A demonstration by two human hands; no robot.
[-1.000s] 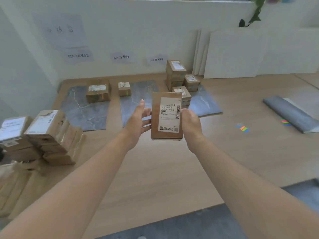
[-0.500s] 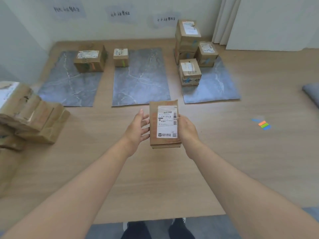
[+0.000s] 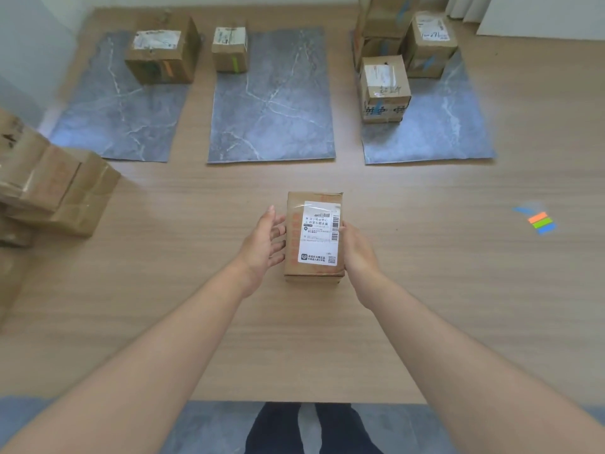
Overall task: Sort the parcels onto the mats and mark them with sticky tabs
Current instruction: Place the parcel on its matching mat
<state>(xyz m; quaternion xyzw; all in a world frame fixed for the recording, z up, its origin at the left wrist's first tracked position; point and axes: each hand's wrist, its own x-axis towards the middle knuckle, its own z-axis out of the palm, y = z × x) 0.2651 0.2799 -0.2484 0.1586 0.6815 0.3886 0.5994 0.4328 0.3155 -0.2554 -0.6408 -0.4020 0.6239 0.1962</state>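
A brown parcel (image 3: 314,237) with a white shipping label facing up is held over the wooden table, in front of the middle mat (image 3: 271,126). My right hand (image 3: 358,253) grips its right side. My left hand (image 3: 262,244) lies with straight fingers against its left side. Three grey marble mats lie further back: the left mat (image 3: 108,122) carries one box (image 3: 160,54), the middle mat a small box (image 3: 229,49), the right mat (image 3: 442,132) several boxes (image 3: 384,88). Coloured sticky tabs (image 3: 538,221) lie on the table at the right.
A pile of unsorted parcels (image 3: 55,188) sits at the table's left edge. The table's (image 3: 294,355) near edge runs across the bottom, with my feet (image 3: 311,427) below it. White boards (image 3: 540,14) lean at the back right.
The view has tilted down and closer to the table. The parcel, still between both hands, has come lower and flatter, its label now facing up.
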